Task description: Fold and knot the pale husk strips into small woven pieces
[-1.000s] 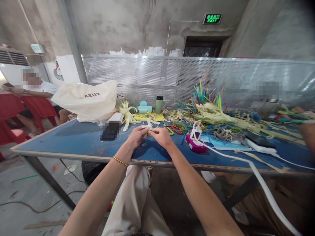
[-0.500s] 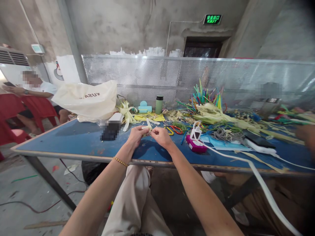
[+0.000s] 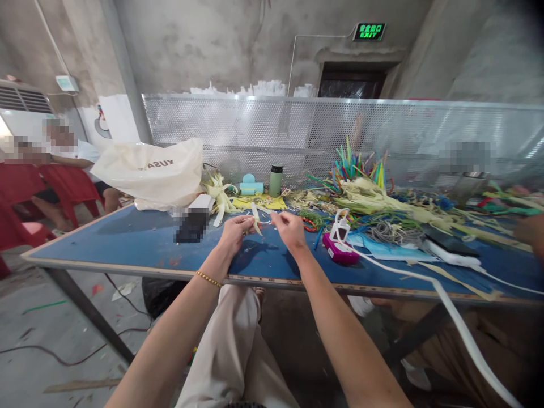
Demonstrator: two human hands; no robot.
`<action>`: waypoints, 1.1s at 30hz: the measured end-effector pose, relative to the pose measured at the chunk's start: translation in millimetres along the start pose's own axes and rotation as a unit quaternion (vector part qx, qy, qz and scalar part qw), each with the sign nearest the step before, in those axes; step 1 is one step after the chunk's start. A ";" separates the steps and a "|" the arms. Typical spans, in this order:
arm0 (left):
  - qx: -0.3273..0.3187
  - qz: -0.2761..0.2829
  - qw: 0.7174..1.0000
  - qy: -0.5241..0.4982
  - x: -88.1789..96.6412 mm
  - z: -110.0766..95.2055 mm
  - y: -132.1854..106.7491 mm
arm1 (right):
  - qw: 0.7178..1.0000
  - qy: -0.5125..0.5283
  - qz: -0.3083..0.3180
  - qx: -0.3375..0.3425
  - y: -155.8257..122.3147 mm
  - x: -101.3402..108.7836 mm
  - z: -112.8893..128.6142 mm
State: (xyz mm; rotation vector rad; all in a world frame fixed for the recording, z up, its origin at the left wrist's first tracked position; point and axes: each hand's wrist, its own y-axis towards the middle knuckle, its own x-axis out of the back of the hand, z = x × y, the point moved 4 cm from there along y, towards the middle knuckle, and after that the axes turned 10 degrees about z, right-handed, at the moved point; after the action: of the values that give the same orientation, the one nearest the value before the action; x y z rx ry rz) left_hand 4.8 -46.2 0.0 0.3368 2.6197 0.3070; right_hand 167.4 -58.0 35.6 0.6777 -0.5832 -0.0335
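My left hand (image 3: 235, 232) is closed around a small piece of pale yellow leaf strips (image 3: 255, 220), held just above the blue table (image 3: 127, 243). My right hand (image 3: 289, 227) is pinched on the end of a thin strip that runs from that piece, a hand's width to the right. A gold bead bracelet (image 3: 207, 278) is on my left wrist. Both forearms reach over the table's near edge.
A cream bag (image 3: 148, 170), a green flask (image 3: 275, 180), a teal object (image 3: 250, 185), a magenta tape holder (image 3: 339, 245), piles of pale leaves and coloured strips (image 3: 361, 187) and a white strap (image 3: 450, 317) lie on the table. A mesh screen (image 3: 297, 130) stands behind. A seated person (image 3: 63, 164) is at left.
My right hand has moved right and away from my left hand, drawing a thin strip out between them. My left hand stays in place with the leaf piece.
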 end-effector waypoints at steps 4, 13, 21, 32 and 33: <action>0.039 0.033 0.999 0.017 -6.6 0.3 -3.4 | 0.999 0.030 -0.007 -0.018 3.1 3.0 -4.8; 0.080 0.132 0.985 0.074 -18.3 1.4 -11.1 | 0.988 0.114 0.094 -0.030 2.4 -9.1 -7.4; 0.087 0.150 0.979 0.104 -19.0 2.2 -11.6 | 0.986 0.146 0.066 -0.034 0.3 -8.4 -6.5; 0.044 0.073 0.994 0.068 -11.6 -0.7 -5.5 | 0.984 0.119 0.105 -0.078 0.2 -14.1 -13.6; 0.038 0.062 0.995 0.065 -10.2 -1.0 -4.6 | 0.981 0.124 0.121 -0.083 -0.9 -15.2 -12.9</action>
State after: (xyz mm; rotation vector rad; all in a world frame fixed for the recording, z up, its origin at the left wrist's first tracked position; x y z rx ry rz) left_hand 12.1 -53.7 4.0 0.5238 2.7493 0.2789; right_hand 161.4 -47.9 19.4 0.4370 -0.4132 0.2250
